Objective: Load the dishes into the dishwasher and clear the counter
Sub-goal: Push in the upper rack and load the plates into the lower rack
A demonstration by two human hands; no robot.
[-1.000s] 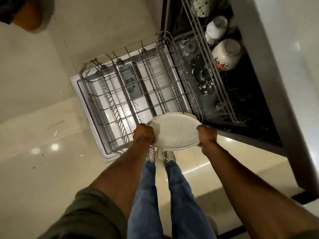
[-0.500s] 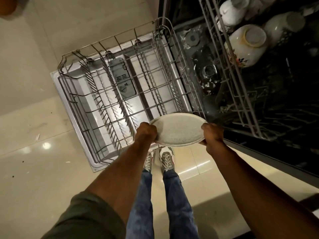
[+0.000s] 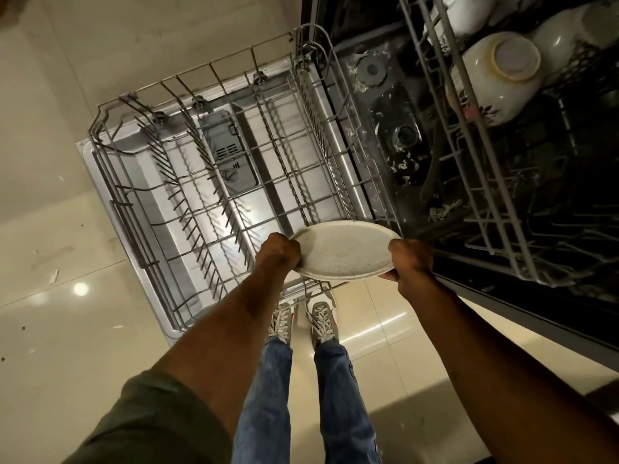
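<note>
A pale speckled plate [image 3: 341, 251] is held by both hands over the near edge of the pulled-out lower rack [image 3: 214, 195] of an open dishwasher, as seen from the head camera looking straight down. The left hand [image 3: 278, 254] is curled round the plate's left rim, fingers together and clamped on the edge. The right hand [image 3: 410, 259] is wrapped round the right rim, with fingertips seen under the plate's edge. The plate is kept nearly flat, tilted slightly toward the viewer, and is not touching the rack's wires as far as can be told.

The lower rack is shown resting on the lowered dishwasher door [image 3: 157, 209], its rows of upright prongs bare. A grey detergent compartment [image 3: 227, 155] with a round cap is seen through the wires on the door's inner face. To the right, the dark tub floor [image 3: 395, 128] is flecked with pale food scraps. Above it, the upper rack [image 3: 469, 162] is pulled partway out, and a white bowl with a floral print [image 3: 495, 75] is seen turned bottom-up in it, beside other pale crockery [image 3: 566, 38] near the top edge.

Below the plate, two legs in blue jeans [image 3: 268, 396] and a pair of grey laced trainers [image 3: 321, 319] are planted on the glossy tiled floor [image 3: 67, 329], just beside the door's corner. A dark green sleeve [image 3: 140, 423] is seen on the left arm.
</note>
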